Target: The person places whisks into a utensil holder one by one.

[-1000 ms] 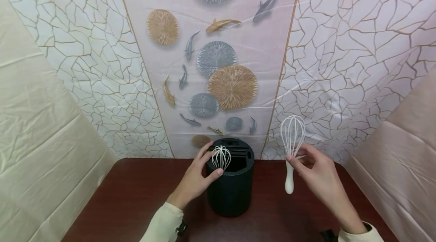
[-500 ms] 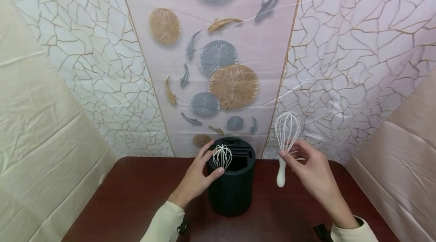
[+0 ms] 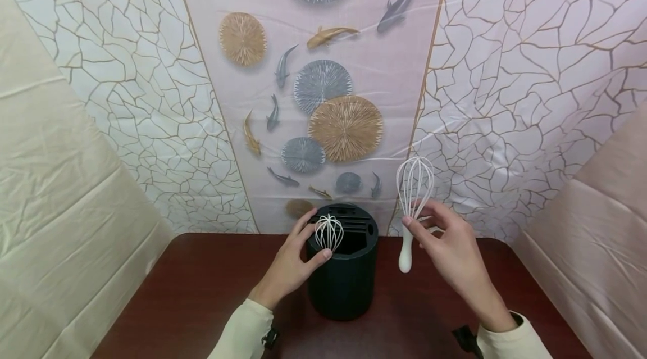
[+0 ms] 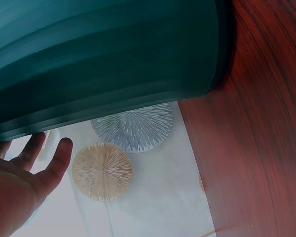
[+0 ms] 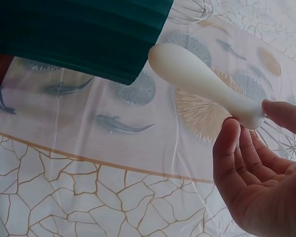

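A dark green utensil holder (image 3: 342, 289) with a slotted top stands upright on the table. A small whisk (image 3: 328, 231) pokes up from its opening, wire balloon on top, handle hidden inside. My left hand (image 3: 285, 269) holds the holder's rim from the left, thumb at the front beside the small whisk and fingers along the side. To the right of the holder, in the air, my right hand (image 3: 452, 244) pinches a larger white whisk (image 3: 406, 252) where wires meet handle. Its balloon points up; in the right wrist view its pale handle (image 5: 202, 84) tilts toward the holder.
The reddish-brown table (image 3: 202, 297) runs to a patterned cloth backdrop (image 3: 505, 95) close behind the holder. Plain cream cloth walls (image 3: 76, 190) slope in on both sides.
My right hand has moved left and slightly up with the larger whisk, closer to the holder. The left hand, holder and small whisk have stayed in place.
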Tool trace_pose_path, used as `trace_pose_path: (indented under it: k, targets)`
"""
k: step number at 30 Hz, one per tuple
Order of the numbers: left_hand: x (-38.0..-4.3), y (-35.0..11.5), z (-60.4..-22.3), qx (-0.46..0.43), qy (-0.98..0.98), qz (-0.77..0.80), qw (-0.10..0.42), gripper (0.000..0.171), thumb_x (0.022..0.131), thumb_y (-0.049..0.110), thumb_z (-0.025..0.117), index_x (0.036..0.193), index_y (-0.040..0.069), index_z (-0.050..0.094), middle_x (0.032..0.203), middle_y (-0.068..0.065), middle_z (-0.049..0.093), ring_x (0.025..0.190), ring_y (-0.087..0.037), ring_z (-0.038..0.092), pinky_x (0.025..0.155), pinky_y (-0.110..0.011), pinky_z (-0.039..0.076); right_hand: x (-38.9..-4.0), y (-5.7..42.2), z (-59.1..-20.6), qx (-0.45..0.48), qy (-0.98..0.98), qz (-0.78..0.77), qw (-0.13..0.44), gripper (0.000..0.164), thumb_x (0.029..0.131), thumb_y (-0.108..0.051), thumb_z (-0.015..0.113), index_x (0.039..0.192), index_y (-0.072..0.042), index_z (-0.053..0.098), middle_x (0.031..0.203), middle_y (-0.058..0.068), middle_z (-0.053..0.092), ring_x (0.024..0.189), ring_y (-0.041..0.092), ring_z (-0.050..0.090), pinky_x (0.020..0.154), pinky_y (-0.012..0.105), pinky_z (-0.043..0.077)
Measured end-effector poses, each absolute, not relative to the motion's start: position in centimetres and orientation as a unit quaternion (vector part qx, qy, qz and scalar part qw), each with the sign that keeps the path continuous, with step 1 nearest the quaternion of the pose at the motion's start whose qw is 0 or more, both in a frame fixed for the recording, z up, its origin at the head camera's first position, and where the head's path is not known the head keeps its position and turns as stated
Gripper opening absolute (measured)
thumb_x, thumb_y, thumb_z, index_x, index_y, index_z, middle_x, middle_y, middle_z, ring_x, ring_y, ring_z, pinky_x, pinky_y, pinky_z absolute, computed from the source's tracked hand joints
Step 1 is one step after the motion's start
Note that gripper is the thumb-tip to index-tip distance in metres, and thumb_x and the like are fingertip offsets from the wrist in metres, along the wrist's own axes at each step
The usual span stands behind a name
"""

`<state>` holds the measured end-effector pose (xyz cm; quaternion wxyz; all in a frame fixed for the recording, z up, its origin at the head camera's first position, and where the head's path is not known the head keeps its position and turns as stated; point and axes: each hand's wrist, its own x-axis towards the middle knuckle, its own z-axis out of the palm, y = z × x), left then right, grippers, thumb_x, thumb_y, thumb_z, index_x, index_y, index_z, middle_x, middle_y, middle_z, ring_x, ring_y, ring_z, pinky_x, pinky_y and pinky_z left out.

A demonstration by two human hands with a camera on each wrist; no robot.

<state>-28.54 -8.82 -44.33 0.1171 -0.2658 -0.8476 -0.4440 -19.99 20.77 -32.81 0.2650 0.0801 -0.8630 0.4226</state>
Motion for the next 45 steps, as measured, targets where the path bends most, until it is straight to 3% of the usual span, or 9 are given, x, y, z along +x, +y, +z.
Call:
trace_pose_path:
  k: [5, 9, 13, 18, 23, 28, 39, 45]
  targets:
    - [-28.5, -8.9, -44.3, -0.265, -0.846, -0.447, 0.116, 0.057, 0.099, 0.049, 0.072, 0.150, 0.029, 0.057, 0.172, 0.018, 0.022, 0.152, -0.025, 0.039, 0.114, -0.062, 0.041, -20.4, 20.1, -32.6, 0.092, -0.855, 0.428, 0.276, 0.024, 0.099, -0.019, 0.078, 0.119, -0.009, 0.071, 0.099, 0.008, 0.074, 0.076, 0.016, 0.071, 0.061, 0.027, 0.058]
    - [-28.5, -9.0, -44.4, -0.265, -0.845, -0.449, 0.116, 0.057, 0.099, 0.051, 0.072, 0.150, 0.029, 0.057, 0.172, 0.020, 0.022, 0.152, -0.024, 0.039, 0.113, -0.062, 0.041, -20.7, 19.6, -32.4, 0.108, -0.848, 0.429, 0.293, 0.019, 0.097, -0.016, 0.079, 0.113, -0.008, 0.071, 0.096, 0.007, 0.075, 0.076, 0.013, 0.071, 0.059, 0.026, 0.057]
    - [-28.6, -8.9, -44.4, -0.264, -0.845, -0.452, 0.110, 0.057, 0.099, 0.051, 0.071, 0.150, 0.030, 0.057, 0.172, 0.021, 0.021, 0.153, -0.023, 0.037, 0.114, -0.061, 0.041, -20.8, 19.1, -32.4, 0.108, -0.844, 0.430, 0.302, 0.022, 0.096, -0.016, 0.080, 0.114, -0.007, 0.072, 0.095, 0.006, 0.076, 0.078, 0.009, 0.070, 0.060, 0.023, 0.055]
    - [-28.7, -8.7, -44.4, -0.263, -0.843, -0.456, 0.109, 0.055, 0.099, 0.048, 0.072, 0.150, 0.031, 0.057, 0.171, 0.023, 0.021, 0.152, -0.023, 0.038, 0.114, -0.062, 0.041, -20.9, 18.6, -32.4, 0.104, -0.846, 0.429, 0.300, 0.028, 0.097, -0.020, 0.080, 0.121, -0.009, 0.072, 0.099, 0.005, 0.076, 0.082, 0.015, 0.071, 0.063, 0.023, 0.055]
    - [-28.8, -8.8, -44.5, -0.260, -0.845, -0.457, 0.103, 0.055, 0.099, 0.050, 0.072, 0.149, 0.033, 0.057, 0.169, 0.028, 0.019, 0.152, -0.019, 0.037, 0.117, -0.059, 0.039, -21.1, 18.3, -32.3, 0.106, -0.845, 0.426, 0.306, 0.025, 0.096, -0.019, 0.081, 0.118, -0.010, 0.073, 0.099, 0.003, 0.075, 0.085, 0.018, 0.071, 0.065, 0.024, 0.054]
    - [-28.7, -8.9, -44.6, -0.262, -0.843, -0.458, 0.104, 0.056, 0.099, 0.051, 0.071, 0.149, 0.031, 0.057, 0.170, 0.028, 0.018, 0.152, -0.019, 0.037, 0.116, -0.057, 0.040, -21.5, 17.7, -32.0, 0.114, -0.835, 0.436, 0.316, 0.024, 0.095, -0.017, 0.082, 0.116, -0.009, 0.073, 0.097, 0.004, 0.075, 0.083, 0.016, 0.070, 0.062, 0.025, 0.053]
    - [-28.6, -8.8, -44.5, -0.267, -0.837, -0.464, 0.109, 0.053, 0.099, 0.050, 0.071, 0.147, 0.033, 0.058, 0.171, 0.024, 0.020, 0.152, -0.022, 0.038, 0.116, -0.058, 0.041, -22.4, 16.5, -32.2, 0.149, -0.815, 0.444, 0.341, 0.028, 0.093, -0.011, 0.083, 0.116, -0.003, 0.069, 0.100, 0.005, 0.075, 0.087, 0.021, 0.074, 0.069, 0.016, 0.054]
    - [-28.6, -8.6, -44.5, -0.265, -0.835, -0.468, 0.114, 0.051, 0.098, 0.048, 0.073, 0.145, 0.031, 0.059, 0.170, 0.023, 0.022, 0.151, -0.021, 0.039, 0.116, -0.056, 0.041, -22.8, 16.1, -32.9, 0.172, -0.809, 0.451, 0.337, 0.030, 0.092, -0.007, 0.082, 0.118, -0.004, 0.067, 0.102, 0.006, 0.078, 0.087, 0.020, 0.074, 0.066, 0.023, 0.057]
